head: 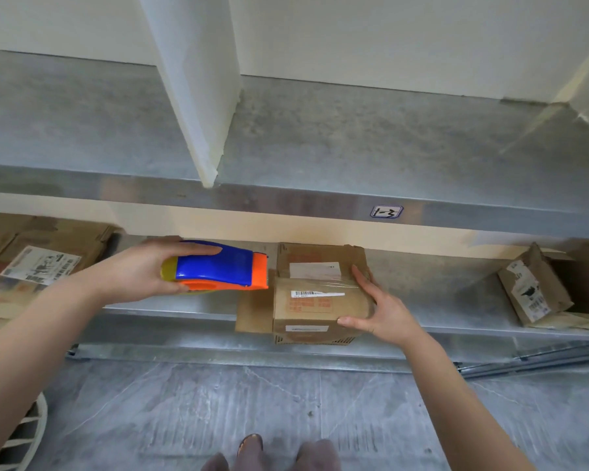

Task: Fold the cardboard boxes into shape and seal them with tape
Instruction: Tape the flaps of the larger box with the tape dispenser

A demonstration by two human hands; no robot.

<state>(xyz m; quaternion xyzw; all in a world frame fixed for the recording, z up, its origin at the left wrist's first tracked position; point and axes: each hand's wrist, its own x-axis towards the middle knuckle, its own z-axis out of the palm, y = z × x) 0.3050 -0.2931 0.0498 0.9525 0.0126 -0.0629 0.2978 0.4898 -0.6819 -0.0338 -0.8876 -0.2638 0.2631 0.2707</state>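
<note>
Brown cardboard box [315, 297], clasped by the right hand [385, 311], is faced from nine o'clock by a blue-and-orange tape dispenser [218, 266] gripped by the left hand [133, 273].

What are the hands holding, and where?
Left hand grips the tape dispenser around its blue body; right hand clasps the cardboard box at its right end.
</note>
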